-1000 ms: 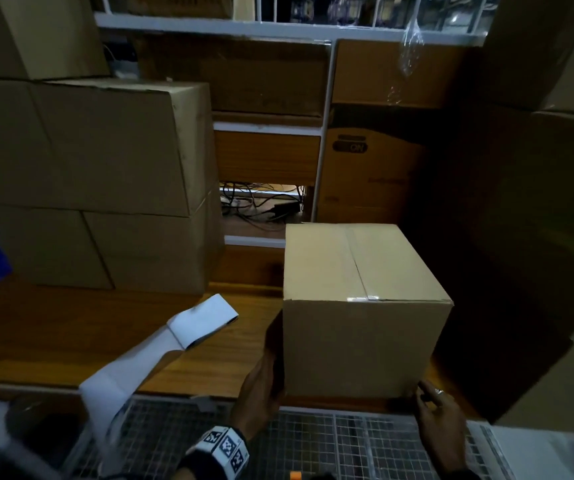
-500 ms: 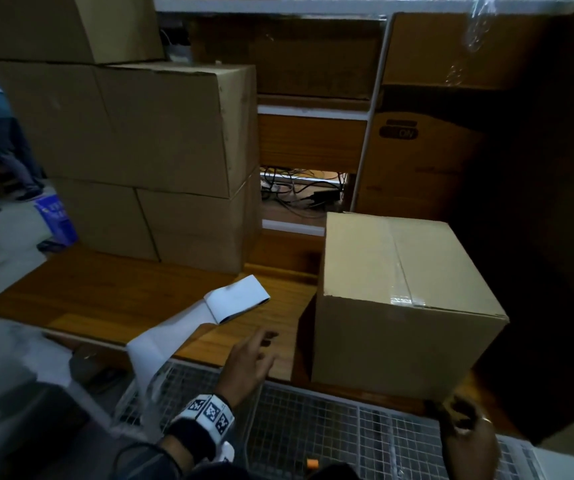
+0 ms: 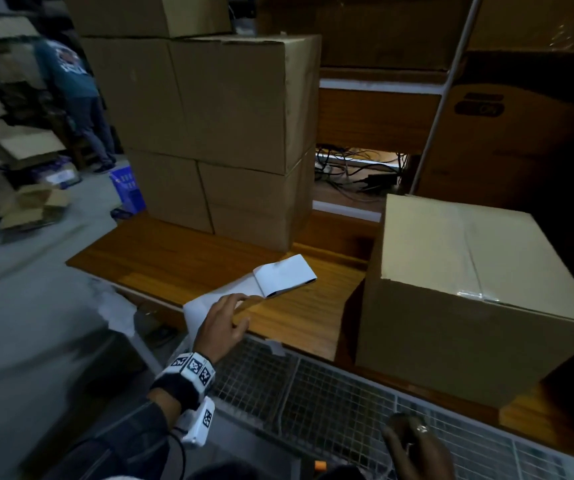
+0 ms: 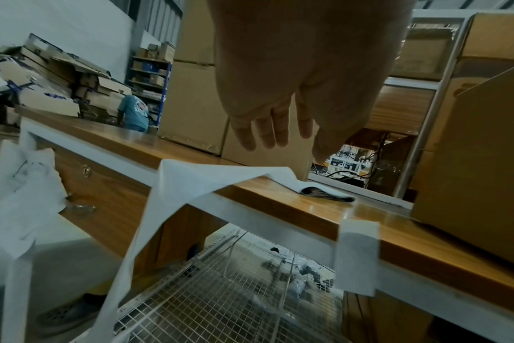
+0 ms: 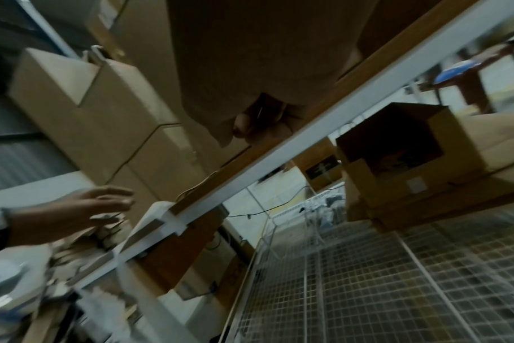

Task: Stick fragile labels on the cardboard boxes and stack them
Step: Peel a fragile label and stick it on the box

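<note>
**A:** So where's everything sitting right now?

**B:** The box (image 3: 465, 299) is on the right end of the desk (image 3: 181, 258), taped shut along the top, right at the front edge. The label strip (image 3: 278, 277) lies on the desk just left of it, apart from it, folded end toward the back, and the loose tail (image 4: 150, 222) droops over the desk's front edge.

**A:** Hands?

**B:** Left hand (image 3: 219, 323) is out over the strip near the desk edge, fingers (image 4: 267, 132) spread and straight, gripping nothing. In the head view the fingertips look right at the paper, but from the wrist view they seem just above it, so I can't say if it's touching. Right hand (image 3: 413, 445) is low, in front of the desk over the wire mesh (image 3: 330, 403), well clear of the box. It's dark and blurry; fingers look curled in, ring showing, and I can't see anything in them.

**A:** Anything in the way?

**B:** A stack of boxes (image 3: 230, 133) at the back left of the desk, behind the strip. Shelving (image 3: 382, 88) behind that, with a tangle of cables (image 3: 355, 168) in the gap. A small white scrap (image 4: 357, 255) is stuck on the desk's front rail. Off to the far left there's a person (image 3: 77, 98) among piles of flattened cardboard (image 3: 8, 140), plus a blue crate (image 3: 126, 188) on the floor.
</note>
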Demonstrator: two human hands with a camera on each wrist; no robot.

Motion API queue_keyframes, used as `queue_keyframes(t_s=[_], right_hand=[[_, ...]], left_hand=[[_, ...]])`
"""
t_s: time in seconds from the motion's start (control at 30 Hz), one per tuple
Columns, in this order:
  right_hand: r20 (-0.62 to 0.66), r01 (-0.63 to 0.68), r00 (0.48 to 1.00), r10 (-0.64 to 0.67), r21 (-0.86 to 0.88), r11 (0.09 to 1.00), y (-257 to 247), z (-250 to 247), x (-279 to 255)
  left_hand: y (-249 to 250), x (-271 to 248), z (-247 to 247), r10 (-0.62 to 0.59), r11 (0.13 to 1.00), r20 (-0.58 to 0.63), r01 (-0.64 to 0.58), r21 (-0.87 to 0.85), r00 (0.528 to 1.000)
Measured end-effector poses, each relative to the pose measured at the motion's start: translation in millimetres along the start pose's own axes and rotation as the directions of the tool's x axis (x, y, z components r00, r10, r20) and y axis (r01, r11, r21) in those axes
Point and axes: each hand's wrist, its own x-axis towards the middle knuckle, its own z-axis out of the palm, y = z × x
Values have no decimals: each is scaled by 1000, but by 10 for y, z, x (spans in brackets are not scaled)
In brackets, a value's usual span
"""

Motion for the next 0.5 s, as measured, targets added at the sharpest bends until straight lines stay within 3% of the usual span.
queue_keyframes(t_s=[0.13,0.23,0.3,0.5], right_hand=[[76,76,994,-78,26,997,-441,497,316],[112,132,984,-137,54,990,-897,836,646],[56,218,974,-220,53,975,-1125,1048,926],[79,209,977,-200,-126,970,-1529,1721,1762]], left_hand=[[-281,214,-1,29,999,178,-37,39,984],[-478,330,-17,59,994,344,-88,71,937],[-602,371,-51,91,983,421,-149,106,902],[-861,407,-259,211,936,411,-304,175,887]])
